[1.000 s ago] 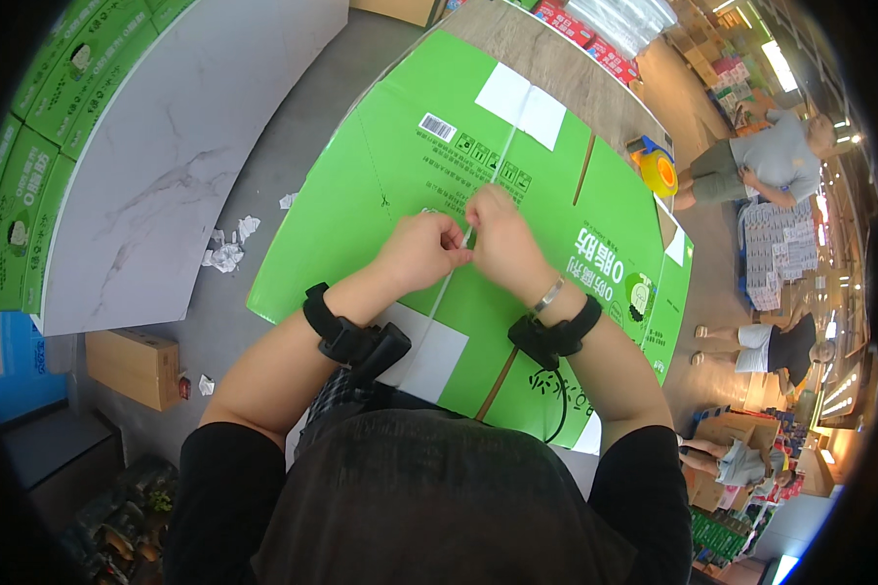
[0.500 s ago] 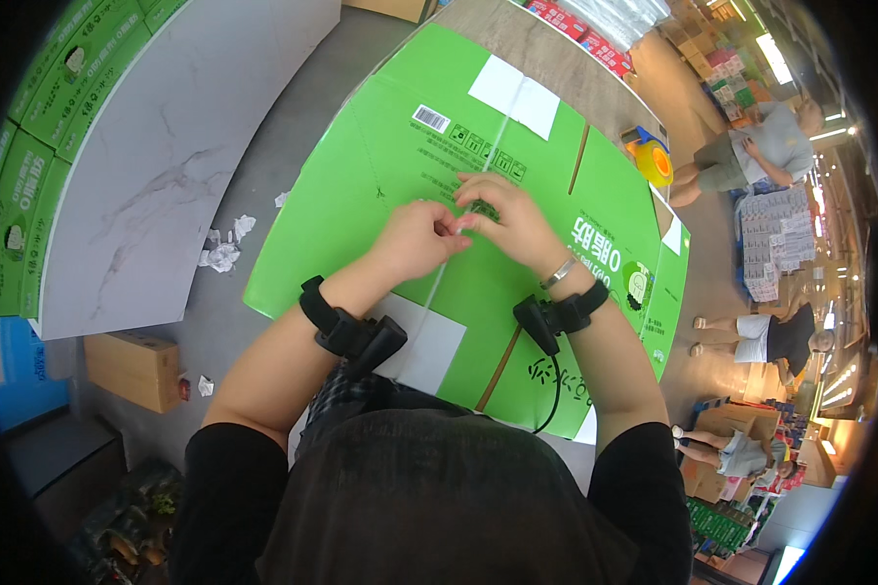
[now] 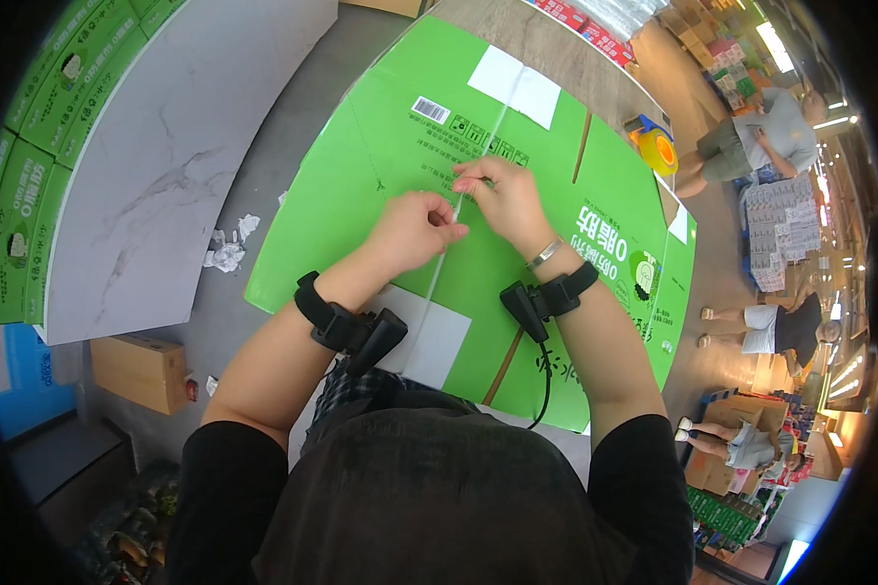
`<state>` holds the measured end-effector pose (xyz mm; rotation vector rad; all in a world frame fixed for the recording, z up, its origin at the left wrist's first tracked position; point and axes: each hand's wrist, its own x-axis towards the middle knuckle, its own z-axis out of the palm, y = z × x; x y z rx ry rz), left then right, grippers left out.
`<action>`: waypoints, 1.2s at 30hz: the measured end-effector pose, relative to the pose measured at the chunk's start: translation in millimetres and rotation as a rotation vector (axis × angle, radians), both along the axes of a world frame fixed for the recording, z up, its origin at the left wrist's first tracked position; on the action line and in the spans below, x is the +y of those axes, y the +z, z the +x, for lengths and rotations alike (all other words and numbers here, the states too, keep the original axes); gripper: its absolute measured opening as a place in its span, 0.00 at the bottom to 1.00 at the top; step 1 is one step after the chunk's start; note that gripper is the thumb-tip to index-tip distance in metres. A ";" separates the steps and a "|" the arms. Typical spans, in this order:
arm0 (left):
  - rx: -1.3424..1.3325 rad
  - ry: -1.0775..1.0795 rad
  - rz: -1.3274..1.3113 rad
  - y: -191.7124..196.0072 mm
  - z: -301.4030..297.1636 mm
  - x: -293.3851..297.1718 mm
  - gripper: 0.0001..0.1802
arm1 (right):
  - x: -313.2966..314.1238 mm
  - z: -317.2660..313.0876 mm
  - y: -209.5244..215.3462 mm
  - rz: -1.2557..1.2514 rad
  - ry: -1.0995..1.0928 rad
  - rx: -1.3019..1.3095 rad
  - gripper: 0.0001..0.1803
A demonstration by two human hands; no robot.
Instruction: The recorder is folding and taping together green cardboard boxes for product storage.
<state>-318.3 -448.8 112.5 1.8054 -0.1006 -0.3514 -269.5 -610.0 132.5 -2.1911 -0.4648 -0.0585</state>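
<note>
Overhead, from the head view, a green carton (image 3: 351, 210) lies flat across the wooden table (image 3: 502, 27), broad face up, which gives the hands a level surface to work on; a thin white strap (image 3: 436, 281) runs over it from far edge to near, crossing a white patch (image 3: 532, 102) at the far end and another (image 3: 444, 341) at the near end.

Both hands meet over the carton's middle; the left hand (image 3: 419, 232) has its fingers curled and its thumb drawn in, closed at the tips on the strap; the right hand (image 3: 502, 200), a little farther along, pinches it between thumb and forefinger; spaced like this, they probably keep the short length between them under control, and a fingertip grip suits so narrow a strand; whether there is a knot or a join, I cannot tell.

A yellow tape roll (image 3: 651, 146) sits beside the carton's right edge, perhaps parked there to stay reachable yet clear of the strap; paper scraps (image 3: 226, 255) lie on the floor to the left.
</note>
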 end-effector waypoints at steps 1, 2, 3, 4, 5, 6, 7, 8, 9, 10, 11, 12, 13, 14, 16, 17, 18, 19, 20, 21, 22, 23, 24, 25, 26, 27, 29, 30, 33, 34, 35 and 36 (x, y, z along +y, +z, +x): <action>0.010 0.011 0.008 1.2 -0.4 0.4 0.11 | 1.4 1.9 3.2 0.010 -0.045 0.100 0.05; 0.001 -0.005 0.013 2.4 -1.1 0.4 0.10 | -4.5 13.6 9.9 0.331 -0.192 0.046 0.07; -0.003 -0.008 0.028 3.7 -1.4 -0.2 0.09 | -15.3 31.9 22.4 0.586 -0.421 0.098 0.09; -0.020 -0.022 0.029 4.9 -1.9 -1.3 0.08 | -29.3 49.2 35.6 0.519 -0.323 0.066 0.11; 0.000 -0.022 0.051 6.3 -1.7 -1.7 0.09 | -41.3 62.2 44.1 0.431 -0.394 0.080 0.13; 0.006 -0.036 0.064 7.6 -1.1 -1.8 0.09 | -50.3 70.6 45.6 0.341 -0.300 0.026 0.13; -0.003 -0.039 0.071 8.5 -0.3 -2.3 0.10 | -59.4 79.4 49.1 0.241 -0.292 -0.019 0.13; 0.006 -0.046 0.067 8.9 0.5 -2.9 0.10 | -65.4 85.0 52.0 0.164 -0.210 -0.097 0.13; 0.005 -0.042 0.060 8.7 0.8 -3.2 0.10 | -69.7 91.9 58.5 0.148 -0.366 -0.084 0.12; 0.017 -0.040 0.062 8.3 1.0 -3.6 0.10 | -72.3 98.9 69.3 0.161 -0.447 -0.108 0.12; -0.013 -0.039 0.074 7.7 1.4 -3.9 0.10 | -72.2 100.9 79.5 0.167 -0.543 -0.128 0.11; -0.029 -0.040 0.099 7.0 1.5 -4.0 0.11 | -71.2 98.4 89.7 0.226 -0.510 -0.181 0.10; -0.040 -0.042 0.130 6.3 1.6 -4.0 0.11 | -69.6 93.6 101.0 0.277 -0.498 -0.230 0.09; -0.037 -0.043 0.121 5.5 1.8 -3.7 0.11 | -67.1 87.3 111.4 0.335 -0.565 -0.262 0.09; -0.025 -0.046 0.107 4.0 2.2 -3.9 0.11 | -60.7 56.9 110.2 0.173 -0.334 -0.494 0.07; -0.035 -0.053 0.093 3.4 2.3 -3.7 0.11 | -57.3 36.3 101.6 0.087 -0.237 -0.595 0.08; -0.043 -0.056 0.080 3.1 2.3 -3.5 0.11 | -52.3 16.5 88.8 0.075 -0.088 -0.589 0.12; -0.026 -0.047 0.067 3.1 1.8 -3.4 0.11 | -50.3 -1.5 77.6 -0.075 -0.055 -0.566 0.14; -0.038 -0.050 0.052 3.3 0.7 -3.3 0.11 | -47.7 -10.5 66.4 -0.146 0.066 -0.453 0.13; -0.032 -0.046 0.039 3.8 0.6 -3.5 0.11 | -44.4 -15.3 54.7 -0.234 0.198 -0.333 0.12; -0.006 -0.049 0.009 4.3 0.2 -3.7 0.11 | -40.3 -18.0 43.3 -0.225 0.248 -0.263 0.13; -0.021 -0.050 0.024 4.9 -0.1 -3.8 0.11 | -36.7 -19.9 32.9 -0.207 0.298 -0.213 0.14; -0.014 -0.055 0.023 5.6 -0.3 -4.0 0.10 | -34.4 -19.0 25.9 -0.207 0.320 -0.193 0.14; 0.002 -0.051 0.008 6.2 -1.0 -4.3 0.10 | -32.3 -18.1 20.4 -0.202 0.340 -0.177 0.14; -0.010 -0.050 0.016 6.8 -1.6 -4.6 0.10 | -31.0 -16.7 16.6 -0.196 0.359 -0.161 0.14; -0.016 -0.043 0.011 7.3 -2.3 -4.9 0.10 | -29.9 -14.4 14.4 -0.201 0.370 -0.169 0.14; -0.023 -0.030 0.004 8.3 -3.4 -5.3 0.10 | -28.4 -11.9 11.7 -0.207 0.389 -0.187 0.14; -0.024 -0.025 0.001 8.6 -3.8 -5.3 0.10 | -28.0 -11.1 10.7 -0.166 0.380 -0.145 0.14; -0.052 -0.019 0.013 8.6 -5.1 -5.4 0.10 | -27.3 -9.5 7.2 -0.087 0.339 -0.122 0.12; -0.065 -0.019 0.020 8.4 -5.5 -5.3 0.10 | -27.3 -8.7 6.3 -0.087 0.310 -0.181 0.12; -0.064 -0.017 0.020 8.2 -5.7 -5.5 0.10 | -27.7 -8.0 5.8 -0.100 0.296 -0.239 0.12; -0.064 -0.015 0.020 8.0 -5.9 -5.6 0.10 | -28.1 -7.3 5.5 -0.121 0.300 -0.277 0.12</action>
